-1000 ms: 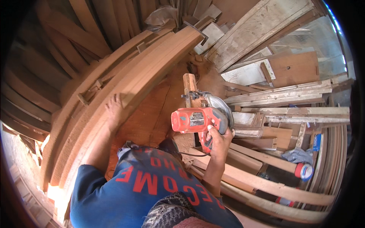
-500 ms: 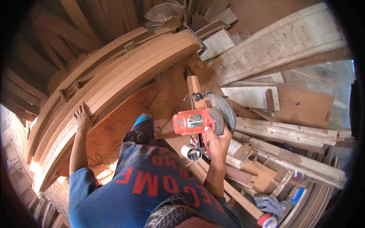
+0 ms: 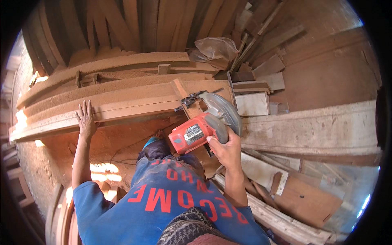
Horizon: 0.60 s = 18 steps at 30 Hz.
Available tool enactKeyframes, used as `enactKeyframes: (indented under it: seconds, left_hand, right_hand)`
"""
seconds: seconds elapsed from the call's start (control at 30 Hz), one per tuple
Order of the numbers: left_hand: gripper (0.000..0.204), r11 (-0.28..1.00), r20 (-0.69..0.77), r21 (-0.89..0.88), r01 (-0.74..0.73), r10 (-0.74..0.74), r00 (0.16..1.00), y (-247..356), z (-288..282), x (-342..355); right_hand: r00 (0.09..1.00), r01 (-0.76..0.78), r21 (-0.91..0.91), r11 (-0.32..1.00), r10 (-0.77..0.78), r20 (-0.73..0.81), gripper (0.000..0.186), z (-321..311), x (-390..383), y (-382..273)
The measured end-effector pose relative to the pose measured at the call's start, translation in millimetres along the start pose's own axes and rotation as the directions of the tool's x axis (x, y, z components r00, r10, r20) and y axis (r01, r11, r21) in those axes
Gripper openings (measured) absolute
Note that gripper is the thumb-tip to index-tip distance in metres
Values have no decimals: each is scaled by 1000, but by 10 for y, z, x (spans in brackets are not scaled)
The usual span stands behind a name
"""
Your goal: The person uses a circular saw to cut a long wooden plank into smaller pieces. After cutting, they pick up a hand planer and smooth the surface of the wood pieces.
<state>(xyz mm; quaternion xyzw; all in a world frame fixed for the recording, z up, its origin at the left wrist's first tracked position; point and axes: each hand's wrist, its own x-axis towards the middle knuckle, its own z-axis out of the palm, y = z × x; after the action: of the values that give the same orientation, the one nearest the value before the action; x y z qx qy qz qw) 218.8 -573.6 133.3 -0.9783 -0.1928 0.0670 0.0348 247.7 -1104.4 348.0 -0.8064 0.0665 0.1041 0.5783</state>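
My right hand is wrapped around the rear handle of a red and grey circular saw. Its round grey guard faces right, and its base with a wooden strip fixed to it overlaps the right part of a long wooden plank. I cannot tell whether the base rests on the wood. A lengthwise line or step runs along the plank. My left hand lies with fingers spread on the plank's near edge, well left of the saw. The blade is mostly hidden by the guard.
Sawdust-covered boards lie behind the plank, with a crumpled plastic bag at their right end. A wide pale board and stacked offcuts lie to the right. A thin cord trails below the plank.
The view has turned toward the plank. My right hand has brought the saw from beside the plank to over its right part. My left hand stays on the plank's edge.
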Motion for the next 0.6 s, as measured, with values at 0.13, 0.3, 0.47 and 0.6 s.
enactKeyframes:
  seconds: [0.13,0.3,0.47,0.6]
  left_hand:
    - [69,841,-181,-540,-25,-87,980,735,-313,-486]
    - [31,274,113,-953,132,-84,990,1946,-472,-1054]
    - [39,-240,478,-836,494,126,869,2942,-288,-1419]
    - [39,-312,543,-768,559,143,827,3570,-300,-1527]
  right_hand:
    - [982,60,-135,989,-34,188,28,-167,349,-109]
    - [876,233,-235,944,-99,473,27,-356,860,-224]
    - [736,347,-263,900,-87,672,28,-612,1321,-206]
    - [618,434,-315,844,-24,786,32,-812,1666,-196]
